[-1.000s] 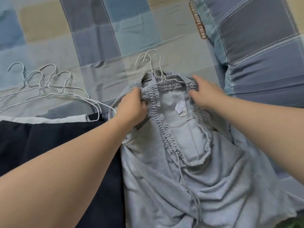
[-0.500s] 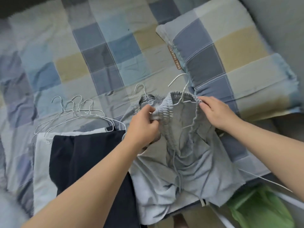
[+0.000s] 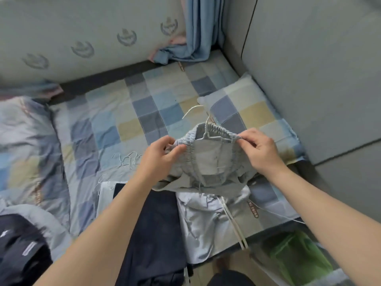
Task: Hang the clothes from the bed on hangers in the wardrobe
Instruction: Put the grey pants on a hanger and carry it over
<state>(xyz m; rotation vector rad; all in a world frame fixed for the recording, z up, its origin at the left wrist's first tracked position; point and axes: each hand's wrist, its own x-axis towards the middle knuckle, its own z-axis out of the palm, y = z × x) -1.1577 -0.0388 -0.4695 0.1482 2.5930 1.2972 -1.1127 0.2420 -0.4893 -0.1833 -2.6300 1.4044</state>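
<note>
Grey garment (image 3: pixel 208 162): a soft grey piece with an elastic waistband, held up just above the bed. The waistband is on top and stretched sideways between two hands.
Hanger (image 3: pixel 214 137): white wire, sitting inside the waistband. Its hook pokes out at the garment's 12 o'clock and leans left.
Left hand (image 3: pixel 162 155): at the garment's 9 o'clock. The thumb and curled fingers pinch the bunched left end of the waistband.
Right hand (image 3: pixel 259 151): at the garment's 3 o'clock. The fingertips pinch the right end of the waistband, where the hanger's arm ends.
Drawstrings (image 3: pixel 235 228): two flat white cords hanging toward 6 o'clock, past the mattress edge.
Pale cloth (image 3: pixel 200 219): lies on the bed under the held garment. Whether it belongs to that garment cannot be told.
Dark garment (image 3: pixel 156 223): navy, flat on the bed at 7 o'clock, partly under the left forearm.
Spare hangers (image 3: pixel 125 159): a blurred cluster of white wire on the sheet at 9 o'clock, beyond the left hand.
Bedsheet (image 3: pixel 115 112): checked in blue, grey and yellow.
Pillow (image 3: pixel 247 108): same check pattern, at 1 o'clock, behind the right hand.
Curtain (image 3: pixel 200 27): blue, hanging at 12 o'clock, its hem pooled on the bed's far edge.
Green container (image 3: pixel 296 256): on the floor at 5 o'clock.
</note>
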